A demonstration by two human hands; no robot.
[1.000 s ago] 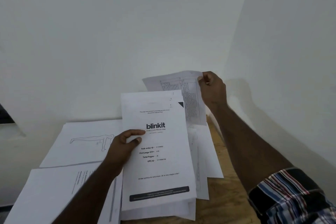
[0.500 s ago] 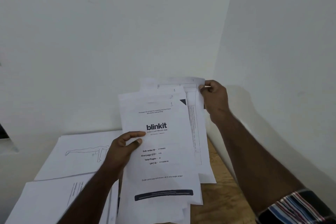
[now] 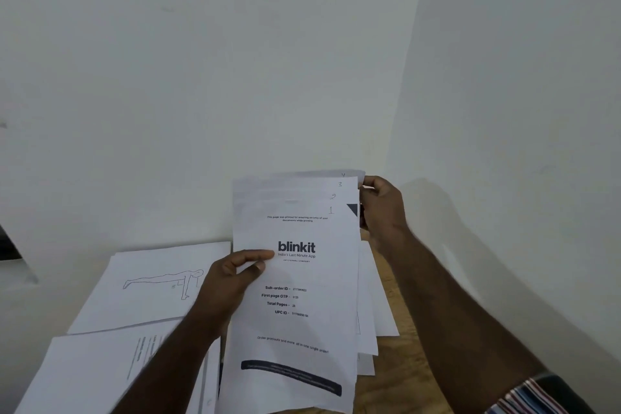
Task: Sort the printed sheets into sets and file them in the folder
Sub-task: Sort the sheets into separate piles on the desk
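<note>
Above the wooden table [image 3: 396,390], the left hand [image 3: 232,282] is gripping the stack of sheets [image 3: 295,279] with its thumb on the front page. The right hand [image 3: 381,208] is pinching the stack's far right corner. Loose back sheets are sticking out unevenly, so they might slip and mix with the piles [image 3: 148,292] lying on the left.
</note>
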